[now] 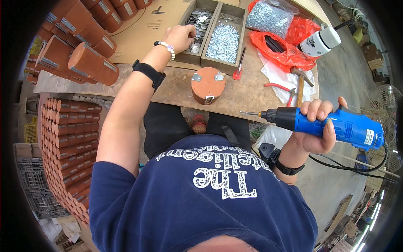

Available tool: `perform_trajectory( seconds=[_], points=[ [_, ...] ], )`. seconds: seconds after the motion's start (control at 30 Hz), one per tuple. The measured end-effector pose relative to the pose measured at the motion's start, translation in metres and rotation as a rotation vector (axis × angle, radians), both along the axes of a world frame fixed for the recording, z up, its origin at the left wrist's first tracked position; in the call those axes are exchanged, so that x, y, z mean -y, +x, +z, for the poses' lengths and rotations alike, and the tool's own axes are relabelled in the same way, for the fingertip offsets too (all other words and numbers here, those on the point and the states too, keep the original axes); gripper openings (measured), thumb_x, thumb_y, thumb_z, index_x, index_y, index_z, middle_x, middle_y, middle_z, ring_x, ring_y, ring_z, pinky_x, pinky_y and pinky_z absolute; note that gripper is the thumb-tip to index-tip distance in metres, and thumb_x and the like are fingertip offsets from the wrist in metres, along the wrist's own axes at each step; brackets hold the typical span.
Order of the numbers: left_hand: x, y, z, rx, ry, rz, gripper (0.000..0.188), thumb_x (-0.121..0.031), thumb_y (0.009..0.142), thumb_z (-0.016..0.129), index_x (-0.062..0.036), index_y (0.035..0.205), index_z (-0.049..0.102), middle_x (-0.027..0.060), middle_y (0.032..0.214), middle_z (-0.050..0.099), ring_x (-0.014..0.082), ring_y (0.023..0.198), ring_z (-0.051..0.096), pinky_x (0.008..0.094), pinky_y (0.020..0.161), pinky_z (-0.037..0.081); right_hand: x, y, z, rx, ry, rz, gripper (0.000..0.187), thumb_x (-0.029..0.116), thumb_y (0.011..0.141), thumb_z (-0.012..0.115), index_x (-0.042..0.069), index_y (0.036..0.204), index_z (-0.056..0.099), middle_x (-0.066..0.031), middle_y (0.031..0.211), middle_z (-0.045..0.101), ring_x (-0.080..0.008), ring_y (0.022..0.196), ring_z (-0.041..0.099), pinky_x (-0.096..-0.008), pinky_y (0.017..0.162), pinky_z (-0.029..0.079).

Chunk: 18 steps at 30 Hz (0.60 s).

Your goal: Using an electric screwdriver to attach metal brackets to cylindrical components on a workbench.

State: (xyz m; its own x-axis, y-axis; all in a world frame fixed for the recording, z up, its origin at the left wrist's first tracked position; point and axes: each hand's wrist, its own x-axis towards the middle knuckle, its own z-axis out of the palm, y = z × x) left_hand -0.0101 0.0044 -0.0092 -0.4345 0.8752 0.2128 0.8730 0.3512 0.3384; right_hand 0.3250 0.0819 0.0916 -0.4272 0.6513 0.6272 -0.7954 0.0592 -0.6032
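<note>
Here the left hand (pixel 180 38) dips spread fingers into the tray (pixel 197 25) of metal brackets, behind the round wooden block (pixel 208 85); the right hand (pixel 319 126) clasps the blue electric screwdriver (pixel 331 124) beside it. Next, probably: seating a bracket squarely.

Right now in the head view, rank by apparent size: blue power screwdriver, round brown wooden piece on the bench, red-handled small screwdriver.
1. Blue power screwdriver, though it sits nearer the camera, which inflates it.
2. Round brown wooden piece.
3. Red-handled small screwdriver, clearly smallest.
</note>
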Motion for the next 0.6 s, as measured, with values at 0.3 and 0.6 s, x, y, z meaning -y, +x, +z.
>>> perform_trajectory(
  seconds=[0.3,0.6],
  points=[
    [0.059,0.087,0.053,0.791,0.197,-0.195,0.011,-0.004,0.073,0.061,0.0013,0.083,0.060,0.0043,0.076,0.061,0.0095,0.071,0.055,0.0234,0.067,0.045,-0.005,0.001,0.000,0.004,0.006,0.004,0.056,0.013,0.074,0.046,0.000,0.123,0.023,-0.0100,0.077,0.050,-0.0197,0.062,0.049,-0.0372,0.059,0.043],
    [0.082,0.132,0.036,0.431,0.225,-0.159,0.007,-0.004,0.071,0.062,-0.0004,0.077,0.061,0.0078,0.071,0.057,0.0143,0.065,0.057,0.0250,0.061,0.045,0.003,-0.018,0.000,0.035,-0.029,0.106,0.059,0.013,0.074,0.048,0.001,0.124,0.021,-0.0109,0.077,0.050,-0.0212,0.063,0.049,-0.0384,0.060,0.043]
  ],
)
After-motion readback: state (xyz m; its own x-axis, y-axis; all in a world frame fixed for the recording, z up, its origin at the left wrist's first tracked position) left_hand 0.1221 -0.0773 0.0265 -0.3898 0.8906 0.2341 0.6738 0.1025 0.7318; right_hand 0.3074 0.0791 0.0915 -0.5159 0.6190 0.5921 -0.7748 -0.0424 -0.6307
